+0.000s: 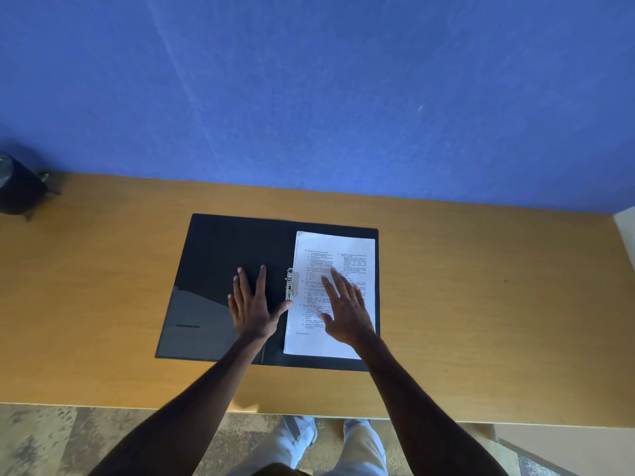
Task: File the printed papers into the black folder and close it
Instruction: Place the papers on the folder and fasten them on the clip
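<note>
The black folder (213,269) lies open and flat in the middle of the wooden desk. A stack of printed papers (347,249) rests on its right half, its left edge at the metal clip (291,284) on the spine. My left hand (252,304) lies flat, fingers spread, on the folder's left inner cover, thumb reaching toward the clip. My right hand (345,305) rests open, palm down, on the papers. Neither hand grips anything.
The wooden desk (481,304) runs against a blue wall (309,97). A dark object (17,190) stands at the desk's far left corner. The desk's near edge is just above my legs and shoes (302,438) on the patterned floor.
</note>
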Motion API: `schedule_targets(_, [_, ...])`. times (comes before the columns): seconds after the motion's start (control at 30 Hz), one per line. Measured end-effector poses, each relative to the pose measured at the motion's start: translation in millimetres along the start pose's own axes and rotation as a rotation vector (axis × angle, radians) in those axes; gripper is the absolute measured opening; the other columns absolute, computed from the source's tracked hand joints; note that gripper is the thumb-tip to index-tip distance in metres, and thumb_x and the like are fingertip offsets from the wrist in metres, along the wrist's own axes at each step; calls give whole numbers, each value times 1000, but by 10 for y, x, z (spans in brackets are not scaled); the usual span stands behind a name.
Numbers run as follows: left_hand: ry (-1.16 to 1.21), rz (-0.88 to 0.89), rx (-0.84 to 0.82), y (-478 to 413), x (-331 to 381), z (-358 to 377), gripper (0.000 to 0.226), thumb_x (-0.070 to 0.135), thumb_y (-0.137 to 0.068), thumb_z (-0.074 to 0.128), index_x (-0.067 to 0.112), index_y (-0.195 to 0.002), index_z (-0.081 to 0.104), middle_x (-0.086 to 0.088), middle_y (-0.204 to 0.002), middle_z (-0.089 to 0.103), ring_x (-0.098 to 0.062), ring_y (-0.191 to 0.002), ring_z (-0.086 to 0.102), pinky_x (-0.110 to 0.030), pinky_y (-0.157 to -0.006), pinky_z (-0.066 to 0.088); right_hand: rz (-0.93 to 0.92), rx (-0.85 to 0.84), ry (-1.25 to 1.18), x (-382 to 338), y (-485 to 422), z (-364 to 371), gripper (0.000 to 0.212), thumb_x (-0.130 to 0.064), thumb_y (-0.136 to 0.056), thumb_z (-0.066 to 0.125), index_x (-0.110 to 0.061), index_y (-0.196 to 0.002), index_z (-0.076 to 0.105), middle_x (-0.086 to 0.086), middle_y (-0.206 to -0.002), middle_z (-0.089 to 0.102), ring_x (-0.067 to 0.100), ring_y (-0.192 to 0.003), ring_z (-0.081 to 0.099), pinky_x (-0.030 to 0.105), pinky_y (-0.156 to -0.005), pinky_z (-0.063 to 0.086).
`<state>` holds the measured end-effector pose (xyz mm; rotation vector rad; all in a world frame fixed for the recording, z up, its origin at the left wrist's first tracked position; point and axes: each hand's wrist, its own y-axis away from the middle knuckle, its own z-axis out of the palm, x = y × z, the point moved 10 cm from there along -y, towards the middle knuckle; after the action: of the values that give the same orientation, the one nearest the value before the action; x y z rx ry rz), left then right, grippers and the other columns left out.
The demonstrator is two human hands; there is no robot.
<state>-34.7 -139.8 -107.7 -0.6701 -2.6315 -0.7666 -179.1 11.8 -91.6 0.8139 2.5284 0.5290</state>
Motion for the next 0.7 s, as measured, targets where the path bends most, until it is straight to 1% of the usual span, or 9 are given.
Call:
schedule_targets(0.07, [-4, -2, -2, -7, 6, -11, 128, 95, -65, 25, 33, -175, 6, -13, -182, -14, -35, -171, -8, -60, -137, 6, 1, -3, 3, 5, -1, 5, 85, -42, -109, 55, -23, -175, 5, 2, -183, -13, 22, -172, -5, 51, -140, 9])
schedule_targets(0.13, [-1, -6, -20, -17, -1, -11, 121, 92, -75, 41, 33, -175, 7, -13, -182, -14, -35, -171, -9, -60, -137, 6, 2, -2, 12, 1, 1, 7, 85, -43, -109, 55, -24, -175, 4, 2, -182, -14, 22, -172, -5, 51, -140, 10])
schedule_targets(0.2, [-9, 0, -33, -20, -15, -2, 112, 80, -88, 60, 33, -175, 6, -12, -182, -16, -35, -171, -10, -61, -137, 6, 1, 0, 9, -10, 4, 3, 85, -43, -109, 55, -24, -175, 4, 2, -182, -14, 22, -172, -5, 51, -140, 9])
schedule_targets(0.33, [-7, 22, -70, -44, -30, 0, 111, 74, -90, 64, 34, -175, 3, -10, -181, -19, -33, -171, -12, -60, -137, 5, -1, -1, 22, -14, 4, -10, 84, -44, -110, 54, -24, -175, 4, 2, -182, -14, 22, -172, -5, 50, -140, 9])
schedule_targets(0.47, [-32, 41, -77, -45, -117, -38, 105, 74, -95, 57, 32, -175, 4, -10, -182, -19, -33, -171, -14, -60, -137, 4, -4, -8, 38, -18, 6, -14, 84, -44, -110, 53, -23, -175, 3, 2, -182, -14, 21, -172, -5, 50, -140, 11])
schedule_targets(0.53, [-52, 38, -42, -32, -222, -133, 102, 79, -95, 44, 29, -175, 5, -10, -182, -17, -33, -171, -15, -60, -138, 2, 4, -11, 42, -25, 1, -23, 83, -44, -110, 53, -24, -175, 6, 1, -183, -12, 21, -172, -3, 50, -140, 12])
schedule_targets(0.63, [-32, -2, 16, -35, -480, -350, 113, 86, -81, 16, 24, -175, 10, -11, -183, -11, -33, -171, -11, -58, -138, 1, 48, 29, 39, -70, -44, -94, 75, -42, -110, 50, -27, -174, 14, -2, -183, -4, 21, -172, 4, 52, -139, 12])
schedule_targets(0.67, [-24, -21, 36, -42, -588, -424, 110, 83, -85, 19, 21, -175, 11, -11, -183, -9, -33, -171, -10, -57, -138, 1, 55, 49, 28, -119, -66, -123, 72, -40, -111, 49, -28, -173, 15, -2, -183, -1, 20, -172, 6, 52, -140, 12])
schedule_targets(0.7, [-21, -46, 57, -54, -703, -498, 102, 78, -93, 29, 19, -175, 13, -11, -183, -7, -33, -172, -8, -57, -138, 2, 48, 64, 24, -196, -92, -139, 71, -38, -111, 49, -28, -173, 16, -2, -183, 2, 20, -172, 8, 51, -140, 12])
